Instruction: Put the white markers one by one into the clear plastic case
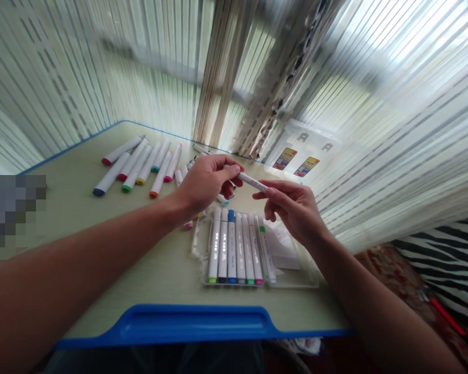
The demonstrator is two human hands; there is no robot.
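A slim white marker is held between my two hands above the table. My left hand pinches its left end with thumb and fingers, and my right hand grips its right end, so the marker slopes down to the right. Below them lies an open clear plastic case. Several white markers stand side by side in its left half, with coloured ends in yellow-green, black, blue, grey, green and pink. A green-banded marker leans beside that row, near a white paper in the right half.
Several loose markers lie on the table at the back left, more partly hidden behind my left hand. A clear box with labels stands at the back right against the string curtain. A blue tray edge runs along the front.
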